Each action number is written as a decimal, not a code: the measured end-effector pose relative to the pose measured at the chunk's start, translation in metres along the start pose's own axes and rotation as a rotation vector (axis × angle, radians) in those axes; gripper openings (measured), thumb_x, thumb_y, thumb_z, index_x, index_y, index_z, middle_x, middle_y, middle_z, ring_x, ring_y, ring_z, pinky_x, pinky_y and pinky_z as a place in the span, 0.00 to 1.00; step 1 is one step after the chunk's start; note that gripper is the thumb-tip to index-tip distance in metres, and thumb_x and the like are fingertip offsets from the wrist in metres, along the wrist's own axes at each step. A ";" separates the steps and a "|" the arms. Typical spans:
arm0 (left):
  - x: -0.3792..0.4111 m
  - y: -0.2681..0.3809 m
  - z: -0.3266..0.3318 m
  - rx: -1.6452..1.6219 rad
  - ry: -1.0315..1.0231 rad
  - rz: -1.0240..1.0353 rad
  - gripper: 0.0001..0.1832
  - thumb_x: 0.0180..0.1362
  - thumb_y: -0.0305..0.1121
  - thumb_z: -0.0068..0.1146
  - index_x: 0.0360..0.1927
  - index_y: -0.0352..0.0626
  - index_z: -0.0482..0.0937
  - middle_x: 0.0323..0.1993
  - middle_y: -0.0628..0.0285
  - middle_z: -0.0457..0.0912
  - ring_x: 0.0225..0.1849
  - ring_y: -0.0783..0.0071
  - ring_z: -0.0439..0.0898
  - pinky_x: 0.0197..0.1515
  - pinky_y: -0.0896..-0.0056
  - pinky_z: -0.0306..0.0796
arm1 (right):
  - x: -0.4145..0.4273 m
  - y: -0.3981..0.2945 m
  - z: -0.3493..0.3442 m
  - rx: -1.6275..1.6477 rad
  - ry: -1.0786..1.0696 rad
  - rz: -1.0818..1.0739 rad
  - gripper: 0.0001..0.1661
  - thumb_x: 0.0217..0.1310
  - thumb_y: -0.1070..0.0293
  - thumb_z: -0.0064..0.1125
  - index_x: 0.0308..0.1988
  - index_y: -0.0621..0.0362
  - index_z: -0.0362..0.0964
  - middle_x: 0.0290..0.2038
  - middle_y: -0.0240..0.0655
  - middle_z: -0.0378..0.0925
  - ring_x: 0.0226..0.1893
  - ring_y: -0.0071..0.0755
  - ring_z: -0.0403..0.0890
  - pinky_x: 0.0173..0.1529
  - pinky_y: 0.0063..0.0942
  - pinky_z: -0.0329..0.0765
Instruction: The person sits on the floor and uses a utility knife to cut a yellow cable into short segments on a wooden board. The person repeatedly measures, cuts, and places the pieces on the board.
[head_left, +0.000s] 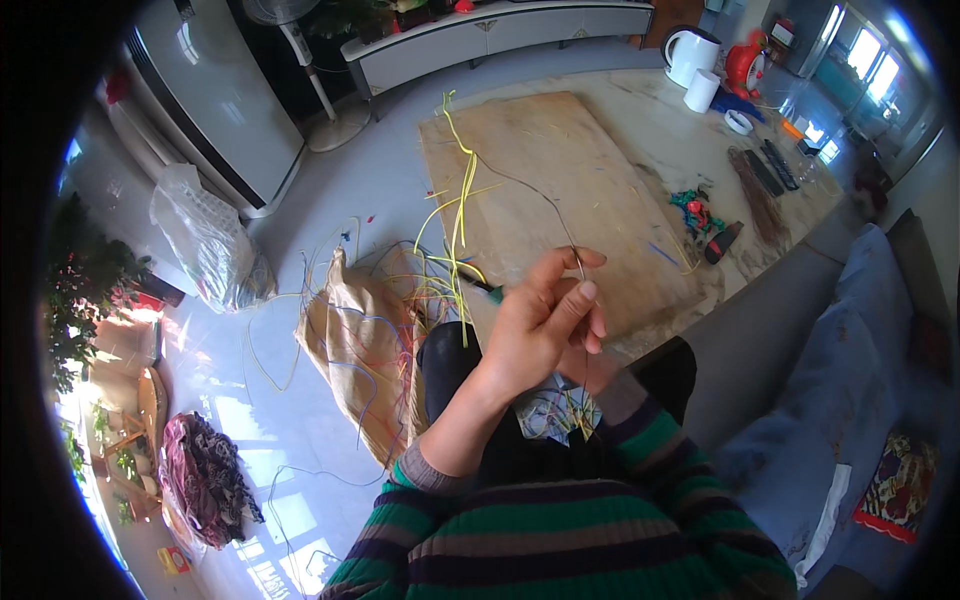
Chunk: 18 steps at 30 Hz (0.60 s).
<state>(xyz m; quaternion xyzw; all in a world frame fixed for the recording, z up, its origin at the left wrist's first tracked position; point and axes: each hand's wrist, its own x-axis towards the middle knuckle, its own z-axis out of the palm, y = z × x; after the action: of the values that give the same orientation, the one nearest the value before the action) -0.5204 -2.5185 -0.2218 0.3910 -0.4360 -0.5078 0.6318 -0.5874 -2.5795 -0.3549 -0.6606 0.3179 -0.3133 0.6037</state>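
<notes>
My left hand pinches a thin dark wire between thumb and fingers, above the near edge of the wooden board. From there the wire runs up to a bundle of yellow insulated wires, which hangs over the board's left edge. Behind and under the left hand is my right hand, mostly hidden, so its grip does not show. A tangle of short coloured wires lies in my lap. Left of my knee, a beige cloth sack has many coloured wires on and around it.
The board lies on a marble-patterned table. A dark-and-red tool, coloured scraps, a bundle of brownish strands, a white kettle and a white cup stand or lie right of it. Loose wires trail over the floor at left.
</notes>
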 end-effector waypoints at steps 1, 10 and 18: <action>0.000 -0.009 0.002 -0.007 -0.005 -0.019 0.13 0.64 0.30 0.40 0.50 0.38 0.64 0.21 0.63 0.74 0.20 0.80 0.73 0.25 0.83 0.66 | 0.002 0.016 -0.039 0.198 -0.143 0.124 0.14 0.63 0.57 0.41 0.41 0.52 0.70 0.23 0.28 0.67 0.27 0.22 0.73 0.32 0.23 0.70; -0.028 -0.161 0.071 -0.015 -0.195 -0.474 0.06 0.61 0.28 0.39 0.42 0.41 0.61 0.22 0.61 0.76 0.22 0.75 0.77 0.22 0.78 0.69 | -0.035 -0.004 -0.180 -0.020 0.372 0.150 0.15 0.61 0.63 0.48 0.46 0.58 0.69 0.27 0.28 0.71 0.26 0.20 0.69 0.30 0.17 0.66; -0.066 -0.215 0.102 -0.202 -0.363 -0.564 0.05 0.63 0.29 0.39 0.40 0.41 0.60 0.28 0.59 0.77 0.29 0.72 0.79 0.28 0.74 0.72 | -0.055 0.004 -0.146 -0.222 0.091 0.083 0.20 0.53 0.65 0.60 0.44 0.64 0.68 0.30 0.29 0.73 0.30 0.17 0.71 0.35 0.19 0.69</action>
<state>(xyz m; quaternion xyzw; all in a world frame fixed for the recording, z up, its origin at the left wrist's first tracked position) -0.6891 -2.4977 -0.4014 0.3348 -0.3636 -0.7641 0.4145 -0.7371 -2.6230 -0.3500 -0.6946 0.4049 -0.2806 0.5243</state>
